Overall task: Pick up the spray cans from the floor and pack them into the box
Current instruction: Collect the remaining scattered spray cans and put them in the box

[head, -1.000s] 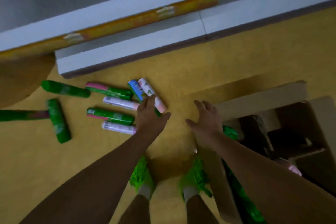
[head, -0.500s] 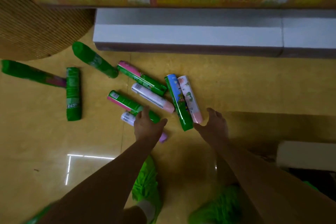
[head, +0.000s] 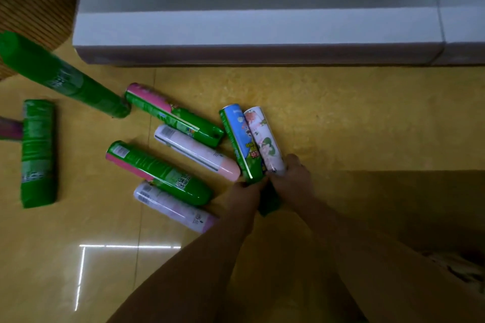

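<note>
purple can: cut by left edge | blue-green can: cap hidden under hands

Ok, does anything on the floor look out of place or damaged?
No damage or spills show. The spray cans lie scattered on their sides at mixed angles, like the green can far left. The left hand and right hand grip the blue can and white can.

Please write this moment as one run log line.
left hand: grips blue-green can | right hand: grips white floral can | both on floor

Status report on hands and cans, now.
Left hand grips blue-green can. Right hand grips white floral can. Both cans on floor.
</note>
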`<state>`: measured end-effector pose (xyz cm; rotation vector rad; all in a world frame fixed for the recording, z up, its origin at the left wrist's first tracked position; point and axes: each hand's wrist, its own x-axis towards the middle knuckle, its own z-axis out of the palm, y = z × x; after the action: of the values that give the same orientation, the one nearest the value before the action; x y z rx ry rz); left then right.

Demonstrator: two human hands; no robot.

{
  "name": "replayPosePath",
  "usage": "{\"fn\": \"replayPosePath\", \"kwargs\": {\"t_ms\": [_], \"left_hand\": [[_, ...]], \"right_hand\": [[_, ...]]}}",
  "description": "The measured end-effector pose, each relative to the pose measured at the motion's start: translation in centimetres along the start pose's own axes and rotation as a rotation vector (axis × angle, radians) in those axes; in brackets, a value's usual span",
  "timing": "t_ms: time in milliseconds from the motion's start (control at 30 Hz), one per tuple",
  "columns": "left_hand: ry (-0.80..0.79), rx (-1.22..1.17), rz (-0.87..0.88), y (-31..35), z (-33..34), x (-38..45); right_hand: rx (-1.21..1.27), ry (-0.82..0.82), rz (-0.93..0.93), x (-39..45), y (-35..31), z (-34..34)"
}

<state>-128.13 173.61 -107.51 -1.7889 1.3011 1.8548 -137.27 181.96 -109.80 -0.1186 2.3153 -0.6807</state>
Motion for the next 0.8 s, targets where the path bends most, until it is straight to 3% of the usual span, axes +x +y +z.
{"fn": "replayPosePath", "kwargs": {"t_ms": [167, 333, 600, 800], "left_hand": [[0.003, -0.097, 0.016, -1.2, 0.6, 1.8], [0.032, -0.009, 0.038, -0.3, 0.2, 0.1], [0.071, 0.016, -0.068, 6.3, -1.1, -9.9], [0.044, 0.233, 0.063, 11.0, -0.7, -19.8]], "right_hand": [[0.010, -0.032, 0.005, 1.1, 0.9, 0.3], [0.066, -0.055, 0.023, -0.4, 1.4, -1.0], [0.204, -0.054, 0.253, -8.1, -1.0, -8.5], [0.300, 0.029, 0.323, -14.9, -3.5, -15.9]]}}
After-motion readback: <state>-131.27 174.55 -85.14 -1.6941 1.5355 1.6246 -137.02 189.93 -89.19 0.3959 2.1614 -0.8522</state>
